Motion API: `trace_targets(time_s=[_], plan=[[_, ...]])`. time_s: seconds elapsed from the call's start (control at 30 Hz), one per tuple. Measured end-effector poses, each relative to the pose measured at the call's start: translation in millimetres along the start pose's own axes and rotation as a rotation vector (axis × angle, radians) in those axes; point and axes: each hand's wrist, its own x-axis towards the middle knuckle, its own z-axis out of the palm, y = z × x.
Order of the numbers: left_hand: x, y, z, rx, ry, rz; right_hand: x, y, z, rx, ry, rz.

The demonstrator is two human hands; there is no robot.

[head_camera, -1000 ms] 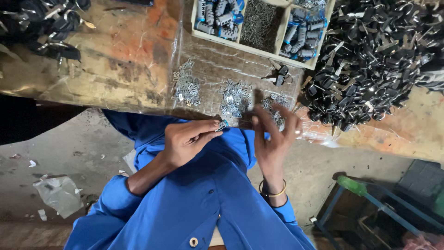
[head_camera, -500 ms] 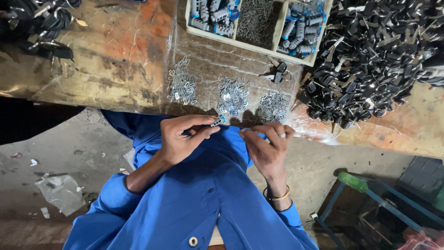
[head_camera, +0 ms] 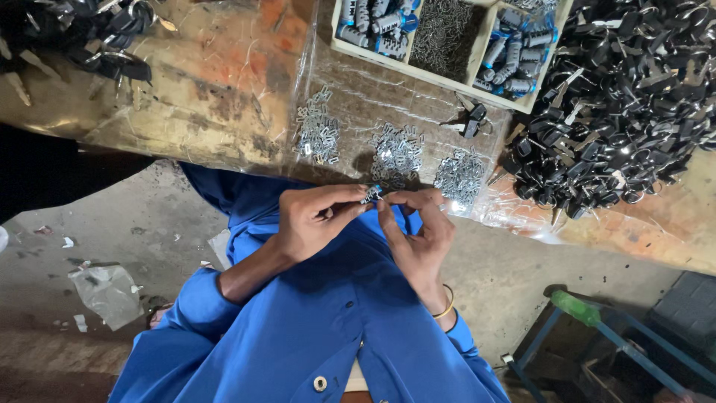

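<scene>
Nearest to me was my own blue shirt [head_camera: 328,328], its sleeves pushed up my forearms, and a thin gold bangle [head_camera: 445,307] sat on my right wrist. Just above my chest my two hands met over the edge of the counter [head_camera: 216,89]. My left hand [head_camera: 313,220] had its fingers [head_camera: 350,195] pinched narrow on a small metal cylinder part [head_camera: 371,195] with a blue end, and my right hand [head_camera: 419,231] brought its thumb and forefinger in against the same piece from the other side, so both hands gripped it between them. The part hung in the air just short of the counter's near edge, touching nothing but my fingertips. Just beyond it, on a sheet of clear plastic [head_camera: 492,213] spread over the worn orange top, lay three small heaps of silvery metal plates: a left heap [head_camera: 317,134], a middle heap [head_camera: 397,153] and a right heap [head_camera: 459,173], each apart from the next. A little farther lay a single dark key [head_camera: 470,123]. Behind that stood a pale divided tray [head_camera: 477,78] with blue-capped cylinders in its outer compartments and fine dark bits in the middle one. To the right sprawled a large pile of black-headed keys [head_camera: 619,112], and a smaller bunch [head_camera: 82,37] lay at the far left.
</scene>
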Motion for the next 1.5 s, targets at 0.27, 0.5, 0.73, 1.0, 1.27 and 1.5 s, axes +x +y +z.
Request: trace_targets(time_s=[0.27,0.5,0.73,1.0,1.27,1.5], plan=[[1.6,4.6,3.9,0.086,-0.022,0.299,-3.5,10.7,-25.3,-0.365,-0.145,-0.207],[-3.6,0.3,7.2,-0.053,-0.004,0.073,5.8,13.8,-46.0,-0.760,0.062,-0.249],[-2.8,-3.9,3.2,-0.074,0.008,-0.023,6.2,20.3,-47.4,-0.589,-0.049,-0.390],[-1.3,0.4,3.5,-0.114,0.000,-0.074,0.7,14.5,-42.0,-0.363,-0.108,-0.343],[0.4,2.2,1.2,-0.024,0.003,0.047,3.8,-4.1,-8.6,-0.027,-0.067,-0.070],[0.7,3.5,-5.9,0.150,-0.042,0.291,1.1,-7.0,-7.8,-0.174,-0.093,0.010]])
